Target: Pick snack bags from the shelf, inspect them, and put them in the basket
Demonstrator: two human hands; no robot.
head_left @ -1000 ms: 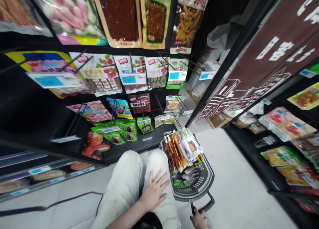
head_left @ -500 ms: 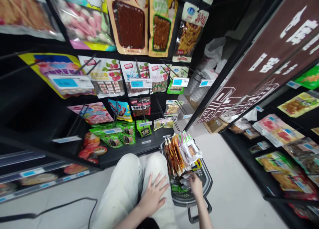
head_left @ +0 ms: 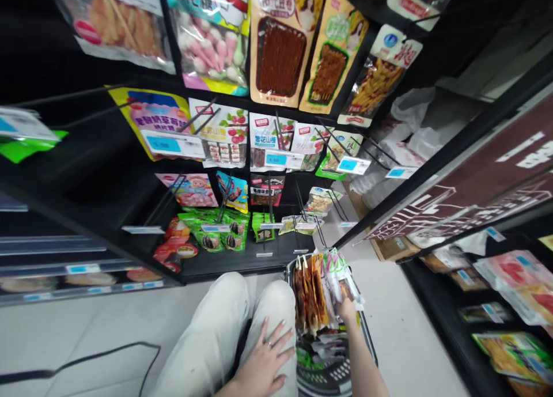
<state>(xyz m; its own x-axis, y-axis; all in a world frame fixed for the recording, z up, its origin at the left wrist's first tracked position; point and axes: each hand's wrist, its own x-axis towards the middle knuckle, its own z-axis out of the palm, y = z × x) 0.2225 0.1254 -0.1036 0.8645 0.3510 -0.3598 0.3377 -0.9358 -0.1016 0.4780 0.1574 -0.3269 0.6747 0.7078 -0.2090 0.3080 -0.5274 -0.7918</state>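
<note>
My left hand [head_left: 273, 356] lies flat on my left-to-right spread lap, on the right knee of my pale trousers [head_left: 270, 302], fingers apart, with a ring on one finger. My right hand [head_left: 348, 313] reaches into a black shopping basket [head_left: 367, 339] on the floor beside that knee. It is at the white and pink snack packets [head_left: 338, 277] standing on the basket's right side; its fingertips are blurred and partly hidden. Left of these stand brown and orange snack packets [head_left: 310, 293]. Darker and green packets [head_left: 311, 354] lie lower in the basket.
Ahead is a black shelf rack [head_left: 211, 270] with snack bags on hooks and blue price tags. Green bags [head_left: 216, 230] lie on its bottom shelf. A brown sign panel [head_left: 466, 195] and another rack stand at right. A black cable [head_left: 108, 351] crosses the floor at left.
My right hand has moved from the lower part of the basket forward to the white and pink packets. My left hand stays on the knee. The view has shifted left.
</note>
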